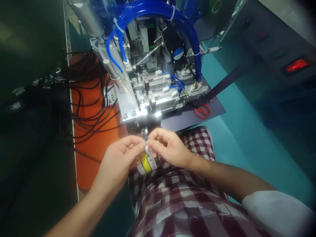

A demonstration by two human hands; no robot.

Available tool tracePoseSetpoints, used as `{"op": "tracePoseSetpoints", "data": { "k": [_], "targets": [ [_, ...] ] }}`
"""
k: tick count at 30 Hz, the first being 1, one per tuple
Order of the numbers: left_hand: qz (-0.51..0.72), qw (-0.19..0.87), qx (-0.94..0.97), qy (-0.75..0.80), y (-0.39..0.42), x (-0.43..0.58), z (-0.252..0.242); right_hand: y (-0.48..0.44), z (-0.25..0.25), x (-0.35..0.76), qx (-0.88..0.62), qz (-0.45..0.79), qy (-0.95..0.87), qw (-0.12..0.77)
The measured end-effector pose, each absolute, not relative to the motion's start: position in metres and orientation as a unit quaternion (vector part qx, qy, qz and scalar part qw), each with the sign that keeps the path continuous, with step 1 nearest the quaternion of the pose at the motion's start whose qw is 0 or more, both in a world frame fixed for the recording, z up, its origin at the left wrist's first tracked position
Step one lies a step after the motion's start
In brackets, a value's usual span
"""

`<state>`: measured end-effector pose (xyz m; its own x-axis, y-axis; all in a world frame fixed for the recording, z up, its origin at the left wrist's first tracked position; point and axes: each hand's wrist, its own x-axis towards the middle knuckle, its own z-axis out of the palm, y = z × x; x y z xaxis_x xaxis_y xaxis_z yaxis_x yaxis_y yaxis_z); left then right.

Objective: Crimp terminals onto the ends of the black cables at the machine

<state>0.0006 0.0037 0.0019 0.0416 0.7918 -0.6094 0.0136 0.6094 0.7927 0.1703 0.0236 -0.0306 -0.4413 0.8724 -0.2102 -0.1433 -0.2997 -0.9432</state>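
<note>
My left hand [122,158] and my right hand [168,146] meet fingertip to fingertip just below the front of a small metal machine [150,89]. Both pinch a tiny shiny part [147,141], too small to name. It sits right under the machine's lit front slot [145,130]. A white and yellow warning label [147,163] shows beneath my fingers. My lap in red checked cloth [182,194] lies under both wrists.
Blue air hoses [158,13] arch over the machine. Black cables [86,98] lie looped on an orange mat [91,144] at left. Red-handled scissors [202,111] rest on a dark sheet right of the machine. A teal tabletop [234,131] and a box with a red lit switch [295,65] are at right.
</note>
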Motion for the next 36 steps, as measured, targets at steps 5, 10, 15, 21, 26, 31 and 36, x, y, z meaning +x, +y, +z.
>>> {"op": "tracePoseSetpoints", "data": {
  "k": [5,10,15,21,26,31,36],
  "targets": [
    [0.288,0.647,0.329,0.625,0.002,-0.001,-0.001,0.034,-0.021,0.181,-0.408,0.648,-0.582,0.273],
    [0.282,0.650,0.349,0.614,0.003,-0.003,-0.001,0.050,-0.008,0.190,-0.364,0.515,-0.743,0.223],
    [0.269,0.658,0.365,0.602,0.004,-0.003,-0.001,0.059,-0.004,0.192,-0.308,0.476,-0.800,0.195],
    [0.265,0.659,0.378,0.594,0.006,-0.002,0.000,0.056,-0.022,0.189,-0.262,0.539,-0.751,0.276],
    [0.272,0.538,0.506,0.617,0.000,-0.001,0.001,0.042,-0.044,0.185,-0.295,0.604,-0.658,0.340],
    [0.301,0.285,0.699,0.582,-0.002,0.000,-0.006,0.045,-0.052,0.183,-0.340,0.627,-0.605,0.353],
    [0.296,0.158,0.770,0.542,0.013,-0.004,-0.015,0.058,-0.057,0.172,-0.359,0.633,-0.576,0.371]
  ]
}}
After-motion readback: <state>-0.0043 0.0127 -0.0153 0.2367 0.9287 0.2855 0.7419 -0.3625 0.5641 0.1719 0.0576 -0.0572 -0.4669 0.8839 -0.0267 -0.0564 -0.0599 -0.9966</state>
